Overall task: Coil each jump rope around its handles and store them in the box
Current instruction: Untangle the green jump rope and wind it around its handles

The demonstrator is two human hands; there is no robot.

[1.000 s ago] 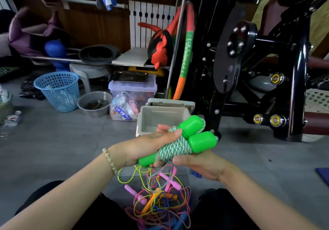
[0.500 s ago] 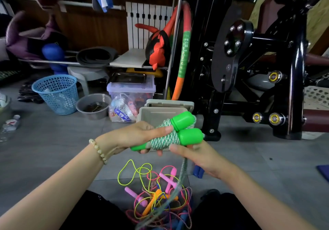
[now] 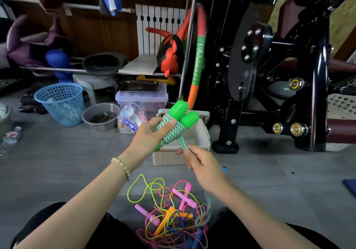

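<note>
My left hand [image 3: 149, 137] grips the two green handles of a jump rope [image 3: 178, 115], held side by side and tilted up to the right. Green-and-white cord [image 3: 170, 131] is coiled around them. My right hand [image 3: 202, 162] pinches the cord just below the coil; the loose end trails down, blurred, past my right wrist. Behind the handles stands the open beige box [image 3: 198, 135] with its lid tipped back. A tangle of pink, orange, yellow and blue jump ropes [image 3: 169, 210] lies on the floor between my knees.
A black exercise machine [image 3: 269, 75] fills the right side. At the left stand a blue basket [image 3: 61, 104], a grey bowl [image 3: 101, 117] and a clear storage bin [image 3: 141, 106]. Grey tiled floor surrounds the box.
Both hands rose with the green rope toward the box. The handles tilted more upright. My right hand slid from under the handles to pinch the cord below the coil.
</note>
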